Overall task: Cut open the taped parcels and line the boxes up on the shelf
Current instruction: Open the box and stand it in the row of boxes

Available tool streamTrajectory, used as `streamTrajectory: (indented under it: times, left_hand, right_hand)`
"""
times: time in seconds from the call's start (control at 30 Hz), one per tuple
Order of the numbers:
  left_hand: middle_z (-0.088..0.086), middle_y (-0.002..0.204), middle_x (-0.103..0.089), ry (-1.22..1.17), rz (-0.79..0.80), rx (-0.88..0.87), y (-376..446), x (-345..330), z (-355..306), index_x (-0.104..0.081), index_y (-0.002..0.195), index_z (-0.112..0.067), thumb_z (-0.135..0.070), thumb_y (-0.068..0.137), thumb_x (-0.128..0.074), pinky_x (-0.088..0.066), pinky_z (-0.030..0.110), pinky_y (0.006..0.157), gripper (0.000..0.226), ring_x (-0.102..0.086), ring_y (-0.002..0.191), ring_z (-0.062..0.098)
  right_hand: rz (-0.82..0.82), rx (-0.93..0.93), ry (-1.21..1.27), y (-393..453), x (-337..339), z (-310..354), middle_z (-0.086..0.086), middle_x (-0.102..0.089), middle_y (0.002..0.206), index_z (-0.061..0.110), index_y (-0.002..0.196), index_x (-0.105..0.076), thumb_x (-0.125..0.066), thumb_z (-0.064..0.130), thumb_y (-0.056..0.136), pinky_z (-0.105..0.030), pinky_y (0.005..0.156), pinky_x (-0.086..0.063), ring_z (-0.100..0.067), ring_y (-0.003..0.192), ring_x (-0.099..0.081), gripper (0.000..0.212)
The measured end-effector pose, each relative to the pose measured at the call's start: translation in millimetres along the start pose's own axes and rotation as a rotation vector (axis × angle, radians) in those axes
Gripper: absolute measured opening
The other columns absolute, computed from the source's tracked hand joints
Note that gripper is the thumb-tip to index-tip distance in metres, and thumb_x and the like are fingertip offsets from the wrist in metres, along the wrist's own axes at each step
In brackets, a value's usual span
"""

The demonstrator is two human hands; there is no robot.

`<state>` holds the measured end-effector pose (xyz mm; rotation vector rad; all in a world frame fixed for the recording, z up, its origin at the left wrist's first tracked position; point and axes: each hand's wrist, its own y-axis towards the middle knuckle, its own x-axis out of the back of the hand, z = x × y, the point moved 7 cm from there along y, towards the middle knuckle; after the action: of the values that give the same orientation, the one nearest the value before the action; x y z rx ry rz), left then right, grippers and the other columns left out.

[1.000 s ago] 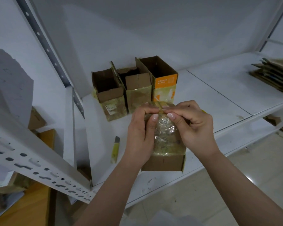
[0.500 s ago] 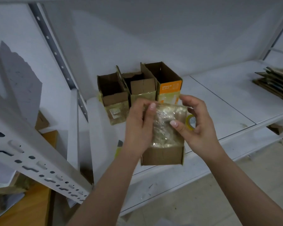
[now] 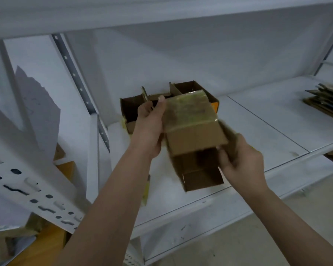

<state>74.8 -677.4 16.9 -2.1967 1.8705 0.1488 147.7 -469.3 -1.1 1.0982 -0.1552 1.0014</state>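
Left hand is gripping the taped end of the parcel, fingers curled over its far left edge, and holding it tilted above the shelf, its open end facing down toward the person. Behind the hand, the opened boxes are standing in a row against the back wall. Right hand is pinching a loose flap at the parcel's near right corner, where the cardboard is blurring. To do this well, the left hand should be keeping the body steady while the right is folding the flaps clear, then both should be turning the opening upward and setting the box just beside the orange-labelled one, front faces level. Farther right, flattened cardboard is lying stacked, well apart
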Motion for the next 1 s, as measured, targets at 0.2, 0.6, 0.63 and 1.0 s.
streamTrajectory:
  times: [0.2,0.6,0.63,1.0]
  left_hand:
    - [-0.032,0.108,-0.053,0.335,0.071,-0.171,-32.3,0.3,12.2,-0.046,0.116,-0.045,-0.085,0.075,-0.038,-0.046,0.039,0.101,0.057,-0.049,0.099,-0.010]
    - [0.005,0.080,-0.057,0.939,0.193,-0.097,-24.6,-14.3,56.9,-0.052,0.079,-0.017,-0.024,0.098,-0.052,-0.059,0.044,0.076,0.020,-0.066,0.083,0.031]
    - [0.002,0.082,-0.058,0.962,0.199,-0.071,-21.9,-13.4,60.0,-0.051,0.080,-0.020,-0.031,0.097,-0.054,-0.059,0.046,0.078,0.021,-0.067,0.083,0.029]
    - [0.013,0.096,-0.066,1.122,0.265,0.008,-23.0,1.2,73.2,-0.053,0.108,-0.009,-0.021,0.089,-0.058,-0.059,0.049,0.075,0.024,-0.066,0.082,0.026]
  right_hand:
    - [0.143,-0.193,-0.116,30.1,9.8,-12.0,-0.002,-0.050,0.059,0.006,0.086,-0.057,-0.064,0.021,0.091,-0.024,0.049,-0.031,-0.026,0.057,-0.050,0.018]
    - [0.581,-0.517,-0.041,23.8,-37.8,-49.0,-0.009,-0.070,0.098,0.009,0.112,-0.065,-0.069,0.036,0.089,-0.041,0.085,-0.055,-0.028,0.094,-0.067,0.035]
    - [0.600,-0.534,-0.023,20.9,-39.5,-48.8,-0.008,-0.070,0.101,0.008,0.119,-0.063,-0.069,0.039,0.088,-0.043,0.088,-0.055,-0.027,0.095,-0.067,0.045]
    - [0.919,-0.505,-0.084,-7.4,-49.0,-35.6,-0.019,-0.069,0.072,-0.005,0.088,-0.066,-0.057,0.008,0.081,-0.045,0.063,-0.061,-0.027,0.062,-0.070,0.017]
